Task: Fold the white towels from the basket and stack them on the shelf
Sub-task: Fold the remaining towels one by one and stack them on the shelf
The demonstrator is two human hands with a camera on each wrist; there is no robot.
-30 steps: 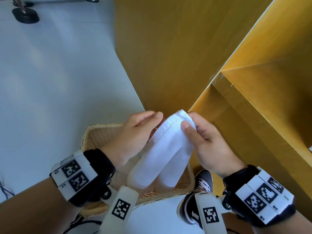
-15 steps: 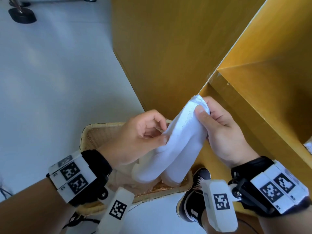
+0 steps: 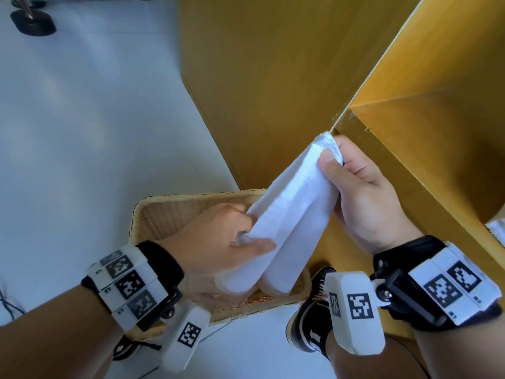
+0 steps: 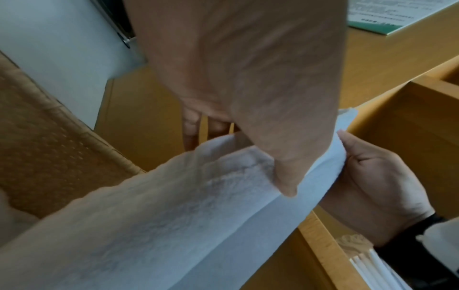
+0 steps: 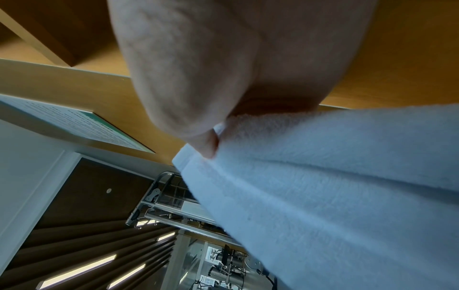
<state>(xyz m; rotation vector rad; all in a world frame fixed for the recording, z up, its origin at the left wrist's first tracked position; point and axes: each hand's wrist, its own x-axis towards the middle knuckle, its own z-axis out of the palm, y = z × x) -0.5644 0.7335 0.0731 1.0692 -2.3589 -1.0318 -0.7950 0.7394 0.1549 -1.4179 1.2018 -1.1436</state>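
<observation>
A white towel point(image 3: 293, 212), folded into a long double strip, slants from upper right down to the left over the wicker basket point(image 3: 175, 212). My right hand point(image 3: 332, 160) pinches its upper end beside the corner of the yellow shelf unit point(image 3: 410, 149). My left hand point(image 3: 251, 239) pinches the strip lower down, thumb on top. The looped lower ends hang into the basket. In the left wrist view the towel point(image 4: 174, 215) crosses under my left hand point(image 4: 280, 176); in the right wrist view the towel point(image 5: 323, 186) fills the lower right under my right hand point(image 5: 208, 145).
The basket sits on a pale floor point(image 3: 82, 132) against the shelf unit's side panel point(image 3: 259, 77). A white folded towel edge point(image 3: 496, 231) shows inside the shelf at far right. My shoe point(image 3: 311, 310) stands by the basket. A black stand base point(image 3: 32, 24) lies far left.
My right hand has lifted the towel's end up and right toward the shelf corner. My left hand has slid down the strip and now pinches it lower.
</observation>
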